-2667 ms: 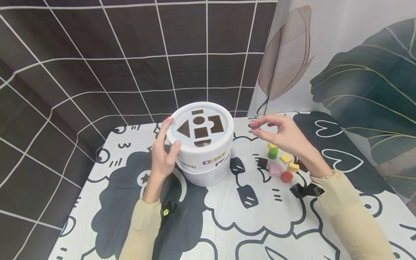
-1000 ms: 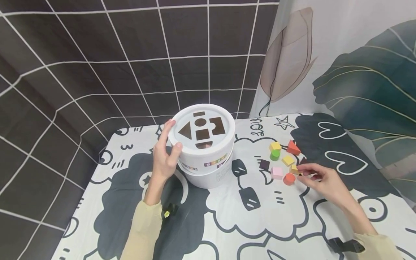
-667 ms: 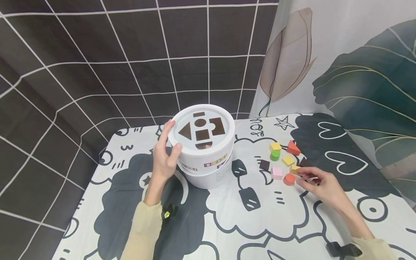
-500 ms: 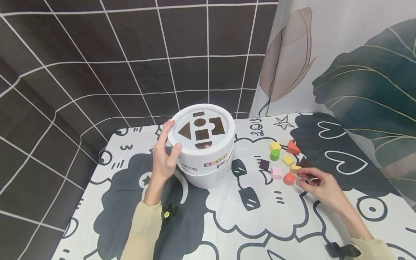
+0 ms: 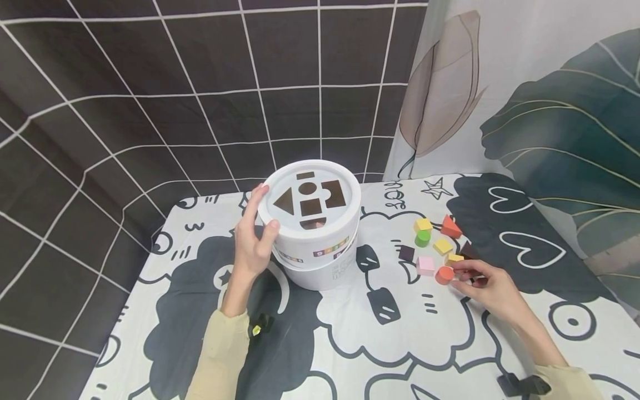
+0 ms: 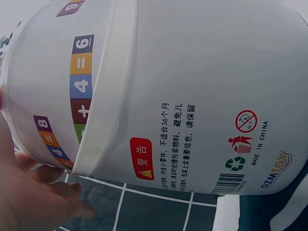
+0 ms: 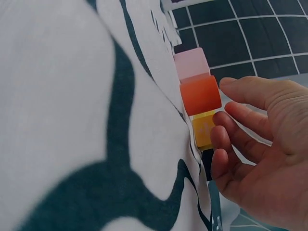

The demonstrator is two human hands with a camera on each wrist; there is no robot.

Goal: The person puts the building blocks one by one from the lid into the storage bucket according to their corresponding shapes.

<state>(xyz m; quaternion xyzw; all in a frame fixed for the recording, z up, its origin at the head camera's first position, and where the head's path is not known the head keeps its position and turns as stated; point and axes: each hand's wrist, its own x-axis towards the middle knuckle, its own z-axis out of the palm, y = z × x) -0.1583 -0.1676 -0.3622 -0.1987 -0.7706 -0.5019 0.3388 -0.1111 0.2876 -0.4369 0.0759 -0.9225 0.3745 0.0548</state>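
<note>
A white shape-sorter bucket (image 5: 320,266) stands on the patterned cloth, its lid (image 5: 345,216) cut with a triangle, a circle, squares and other holes. My left hand (image 5: 252,241) holds the bucket at the lid's left edge, thumb in front and fingers round the side. At the right, my right hand (image 5: 492,289) is beside a red-orange cylinder block (image 5: 444,275), thumb and forefinger apart on its near side. In the right wrist view the thumb tip sits close to the orange cylinder (image 7: 201,95); contact is unclear. A yellow block (image 5: 453,259) lies just behind the fingertips.
Around the cylinder lie a pink block (image 5: 425,265), a dark block (image 5: 406,253), a green cylinder (image 5: 422,238), two more yellow blocks (image 5: 442,246), a red triangular block (image 5: 451,227) and a dark brown one (image 5: 469,251). A dark gridded cloth (image 5: 280,111) hangs behind.
From beside the bucket, my right hand has come down and right to the blocks, then shifted slightly left from the yellow block toward the orange cylinder. The left hand keeps its hold.
</note>
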